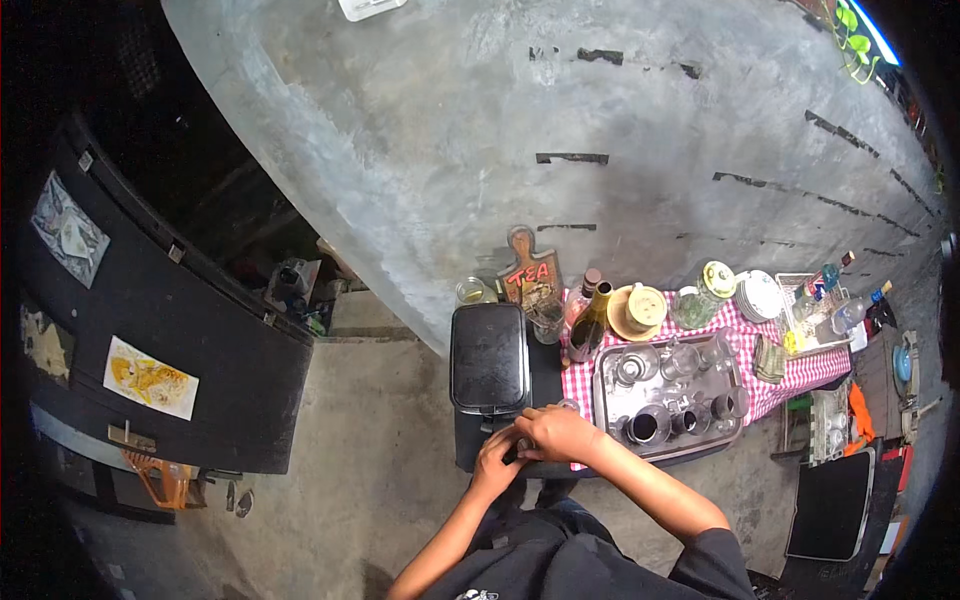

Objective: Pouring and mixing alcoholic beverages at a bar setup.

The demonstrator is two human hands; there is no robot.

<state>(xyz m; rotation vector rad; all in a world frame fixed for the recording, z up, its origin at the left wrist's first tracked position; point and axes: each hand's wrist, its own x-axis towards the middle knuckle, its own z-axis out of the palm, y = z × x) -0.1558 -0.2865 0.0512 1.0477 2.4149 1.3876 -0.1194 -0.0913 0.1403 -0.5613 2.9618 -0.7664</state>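
Observation:
My left hand (493,459) and my right hand (559,433) meet at the front edge of the table, fingers curled close together. A small dark patch shows between them; whether it is an object or shadow cannot be made out. Just beyond them stands a black lidded appliance (489,358), its front tab near my fingers. To the right, a metal tray (600,390) carries several clear glass vessels. A few along its near side, such as the glass (646,426), hold dark liquid. Part of a small glass (568,405) shows beyond my right wrist.
Behind the tray stand a dark glass bottle (591,330), a wooden tea sign (531,279), a lidded glass jar (694,306) and stacked plates (759,296). A wire basket (817,346) holds bottles on the checked cloth (810,369). A concrete wall (450,150) rises behind.

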